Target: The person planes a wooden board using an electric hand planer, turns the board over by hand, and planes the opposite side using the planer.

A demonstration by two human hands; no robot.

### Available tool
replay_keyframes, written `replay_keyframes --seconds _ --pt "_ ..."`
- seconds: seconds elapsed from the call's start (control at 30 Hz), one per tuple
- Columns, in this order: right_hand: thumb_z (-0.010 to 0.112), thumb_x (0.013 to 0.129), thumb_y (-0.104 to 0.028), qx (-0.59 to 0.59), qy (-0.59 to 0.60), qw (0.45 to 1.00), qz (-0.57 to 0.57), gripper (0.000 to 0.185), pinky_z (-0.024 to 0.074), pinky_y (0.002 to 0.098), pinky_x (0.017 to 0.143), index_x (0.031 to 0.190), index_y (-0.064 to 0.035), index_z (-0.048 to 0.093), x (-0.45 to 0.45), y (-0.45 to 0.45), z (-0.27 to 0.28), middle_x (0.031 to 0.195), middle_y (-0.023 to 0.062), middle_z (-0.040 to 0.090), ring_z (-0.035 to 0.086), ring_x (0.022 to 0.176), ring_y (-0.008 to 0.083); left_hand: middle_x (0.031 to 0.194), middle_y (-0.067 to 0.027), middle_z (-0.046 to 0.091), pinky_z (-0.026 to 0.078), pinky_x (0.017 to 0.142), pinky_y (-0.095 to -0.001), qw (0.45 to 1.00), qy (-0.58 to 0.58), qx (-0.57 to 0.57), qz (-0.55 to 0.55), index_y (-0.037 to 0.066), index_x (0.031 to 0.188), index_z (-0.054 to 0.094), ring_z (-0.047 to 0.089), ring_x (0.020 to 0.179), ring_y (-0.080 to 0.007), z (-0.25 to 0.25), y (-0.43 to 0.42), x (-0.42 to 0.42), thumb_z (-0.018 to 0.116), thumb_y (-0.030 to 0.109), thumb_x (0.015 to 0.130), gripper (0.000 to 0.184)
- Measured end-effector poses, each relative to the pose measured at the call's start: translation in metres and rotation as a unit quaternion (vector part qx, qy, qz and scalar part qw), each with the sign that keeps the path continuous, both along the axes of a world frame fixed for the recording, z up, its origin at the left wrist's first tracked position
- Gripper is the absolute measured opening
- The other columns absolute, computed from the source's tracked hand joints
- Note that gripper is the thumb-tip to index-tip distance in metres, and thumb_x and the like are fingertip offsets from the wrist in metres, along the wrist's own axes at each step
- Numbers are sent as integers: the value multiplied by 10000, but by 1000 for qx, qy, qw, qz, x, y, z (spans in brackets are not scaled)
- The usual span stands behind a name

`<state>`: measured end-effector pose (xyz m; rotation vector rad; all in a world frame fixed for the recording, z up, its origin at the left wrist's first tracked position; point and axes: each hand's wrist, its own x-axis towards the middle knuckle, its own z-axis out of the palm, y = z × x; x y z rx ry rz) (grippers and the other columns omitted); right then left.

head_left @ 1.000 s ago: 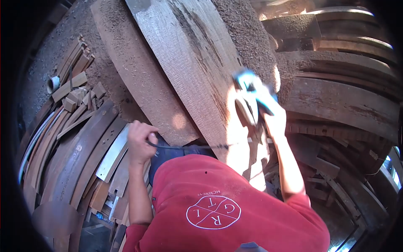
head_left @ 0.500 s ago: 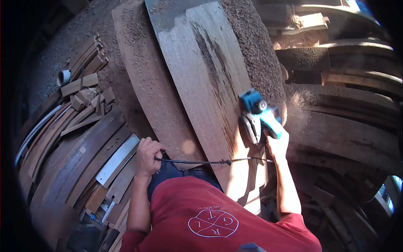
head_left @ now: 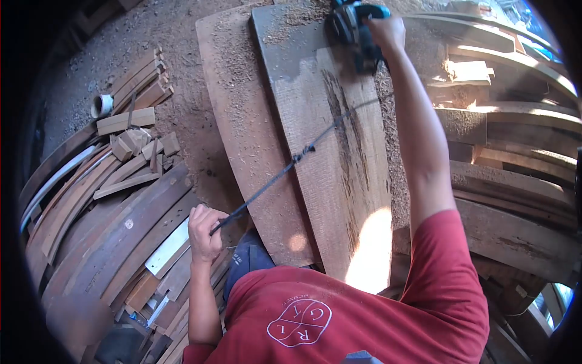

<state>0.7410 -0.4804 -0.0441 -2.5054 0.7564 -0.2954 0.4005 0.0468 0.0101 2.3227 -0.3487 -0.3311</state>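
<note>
At the far end of a wide wooden board [head_left: 303, 121], my right hand [head_left: 387, 33] grips a teal and black electric planer [head_left: 354, 36], which rests at the board's right side. The arm is stretched forward. My left hand [head_left: 206, 232] is closed around a black power cord [head_left: 267, 188], near my left hip. That cord runs taut across the board towards the planer and has a knotted lump in its middle. Dark streaks mark the planed wood, while the far end is still grey and rough, with shavings on it.
A second board [head_left: 236, 121] with shavings lies along the left side. Stacked planks [head_left: 133, 224] and offcuts [head_left: 133, 142] fill the left, near a white ring-shaped piece [head_left: 102, 106]. More planks [head_left: 509, 212] are piled at the right. Shavings [head_left: 206, 142] cover the ground.
My right hand has moved the planer forward from the board's near right part to its far end. The cord now slants upward from my left hand, which still holds it.
</note>
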Motion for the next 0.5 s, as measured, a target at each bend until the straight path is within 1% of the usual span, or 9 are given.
replay_keyframes --seconds 0.07,0.1,0.13,0.2,0.3,0.33,0.4,0.47,0.5 --pt "877 837 -343 72 -18 996 45 395 529 370 561 739 16 742 40 -13 -10 621 76 690 662 550 167 764 -151 658 396 755 -425 1000 -17 -5 9 22 842 719 546 762 -347 -1 4 2 581 102 754 182" --pt "741 856 -151 61 -79 991 85 317 588 452 738 1120 22 762 38 2 8 928 234 787 777 856 340 768 -149 658 396 755 -419 999 -32 -12 16 20 840 716 546 766 -347 -1 6 0 587 102 744 180" --pt "802 861 -186 76 -79 989 100 306 584 422 711 1100 3 778 35 3 9 908 166 794 757 813 268 768 -149 658 396 755 -419 999 -29 -9 16 20 840 716 546 766 -347 -1 9 -3 587 102 744 180" --pt "824 858 -202 174 12 984 39 320 584 397 701 1112 -12 783 16 10 16 912 127 789 735 797 220 778 -148 658 397 758 -416 999 -38 -5 21 15 836 706 548 775 -348 -1 15 -12 585 104 739 178" --pt "778 863 -175 191 -20 976 103 278 572 370 681 1102 -34 781 -76 36 48 905 88 774 703 766 194 783 -155 652 408 760 -416 997 -53 -12 53 2 839 691 546 782 -357 -2 22 -33 577 114 741 187" --pt "863 858 -341 146 32 984 100 388 505 369 534 734 3 732 -92 8 6 605 66 672 636 526 160 786 -160 653 412 760 -415 995 -69 -7 77 -3 842 689 547 783 -360 -2 26 -41 575 124 751 193" --pt "833 892 -302 174 30 979 99 271 490 352 536 892 -37 775 -201 44 35 608 50 660 606 500 155 798 -156 666 429 753 -404 994 -69 -8 87 -5 863 702 567 791 -338 -5 34 -61 574 146 801 208" --pt "792 908 -194 176 5 979 100 299 548 347 639 1182 -76 789 -320 74 56 776 77 742 698 667 150 810 -145 682 447 746 -399 984 -60 -57 155 1 883 717 587 800 -308 -10 36 -79 565 167 857 226" --pt "782 900 -142 191 -5 975 114 349 588 389 871 1246 -99 769 -381 79 55 1097 157 804 781 976 265 826 -136 692 460 738 -395 984 -53 -59 162 6 902 733 598 802 -291 -13 39 -90 559 167 886 238"
